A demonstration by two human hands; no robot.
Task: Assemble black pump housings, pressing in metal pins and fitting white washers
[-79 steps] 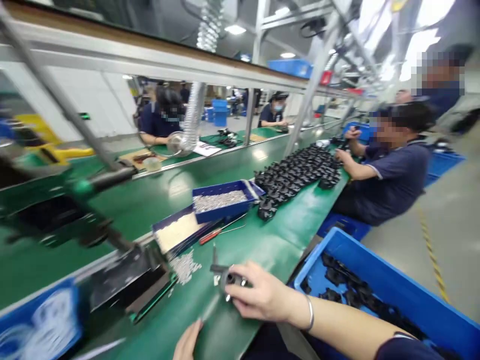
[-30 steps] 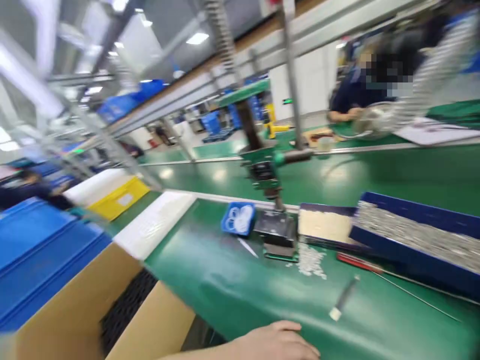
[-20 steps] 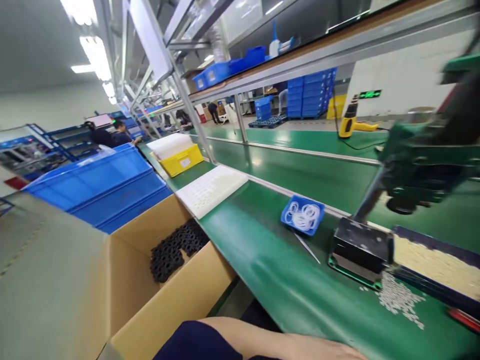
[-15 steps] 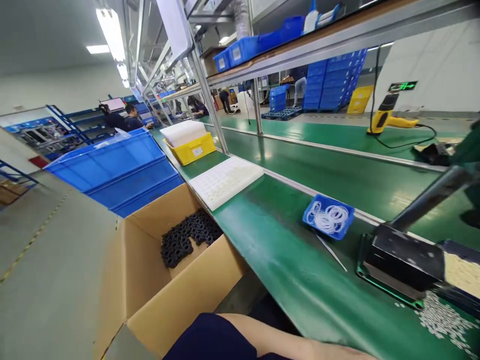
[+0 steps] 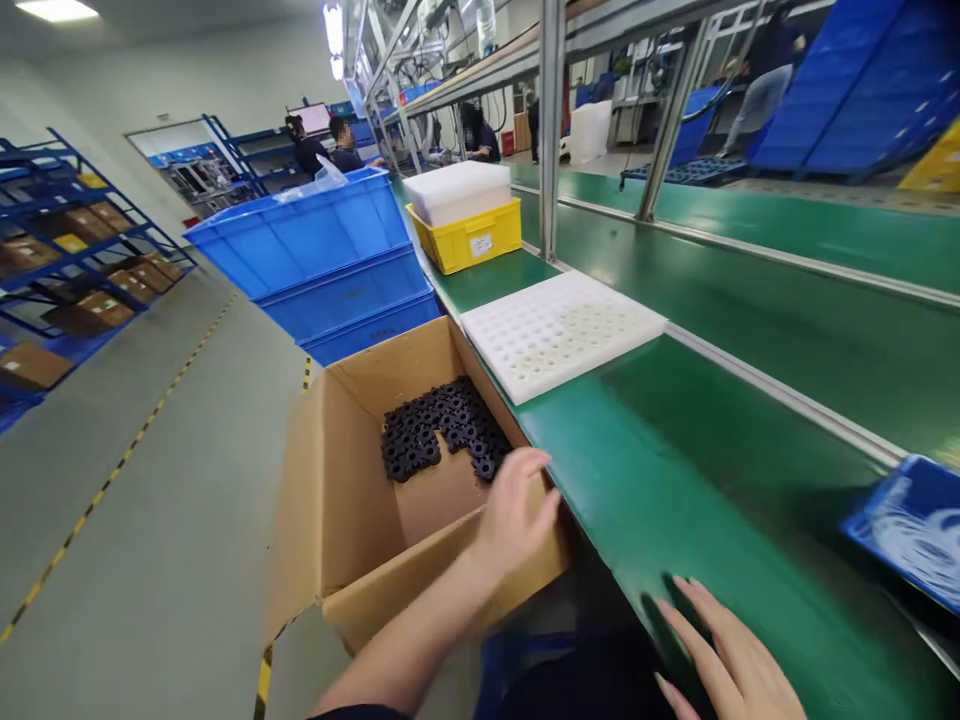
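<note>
My left hand [image 5: 516, 510] reaches over the near wall of an open cardboard box [image 5: 352, 520] that stands on the floor beside the bench. Its fingers are apart and hold nothing. Several black ring-shaped parts [image 5: 442, 435] lie in a heap inside the box, just beyond the fingertips. My right hand [image 5: 731, 660] rests flat and empty on the front edge of the green bench top [image 5: 720, 470].
A white foam tray with holes [image 5: 561, 330] lies on the bench past the box. A yellow bin [image 5: 469, 235] holds white foam blocks. Stacked blue crates [image 5: 322, 260] stand behind the box. A small blue tray of white rings [image 5: 911, 525] sits at right. People work farther along.
My view has swung left from the press and screw trays to the cardboard box. My left hand has come forward over the box, and my right hand now lies on the bench edge.
</note>
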